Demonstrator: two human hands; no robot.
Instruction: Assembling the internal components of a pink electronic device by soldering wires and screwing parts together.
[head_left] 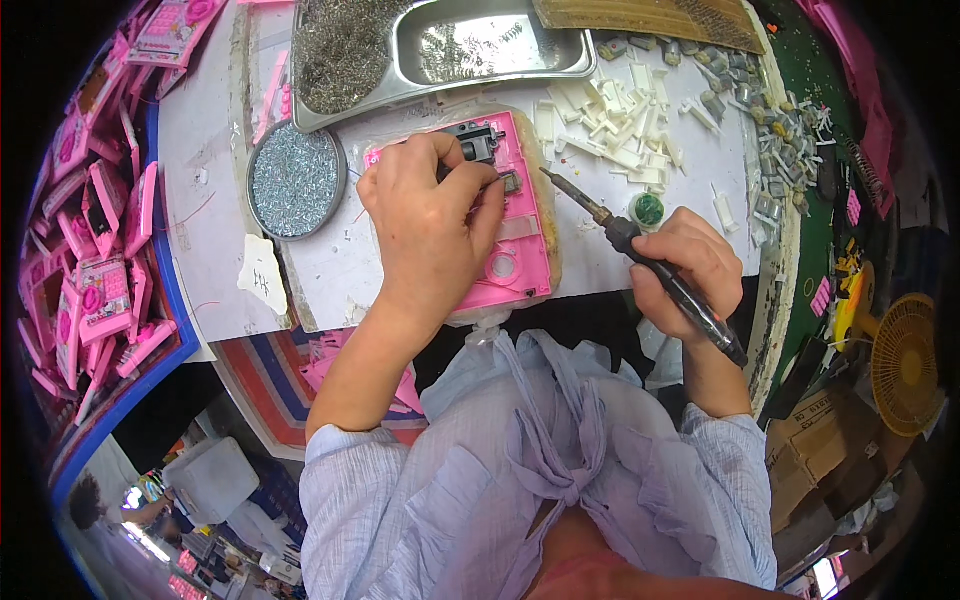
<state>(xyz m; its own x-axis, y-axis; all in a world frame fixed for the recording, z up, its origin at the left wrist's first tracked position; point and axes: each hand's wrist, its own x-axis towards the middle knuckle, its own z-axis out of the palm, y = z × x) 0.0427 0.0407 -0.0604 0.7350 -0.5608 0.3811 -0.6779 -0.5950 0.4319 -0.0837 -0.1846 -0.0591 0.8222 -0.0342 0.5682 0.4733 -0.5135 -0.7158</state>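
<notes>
My right hand [690,270] is closed round the dark handle of a soldering iron [665,268]. The iron's thin tip points up and left, close to the right edge of a pink plastic housing [530,258]. Over that housing, my left hand [425,205] has its thumb and fingers pinched together. A small grey metal part [511,183] shows right at its fingertips; what exactly they grip is partly hidden. A black plastic mechanism [473,145] sits in the housing's upper part, half covered by my fingers. Just left of the iron's shaft is a small round pot with green contents [647,208].
A round dish of small screws [296,182] stands at left. Metal trays [490,45] hold small metal parts at the back. White plastic pieces [625,125] and small grey motors [775,130] lie to the right. Pink plastic cases [100,290] fill a blue-edged bin at far left.
</notes>
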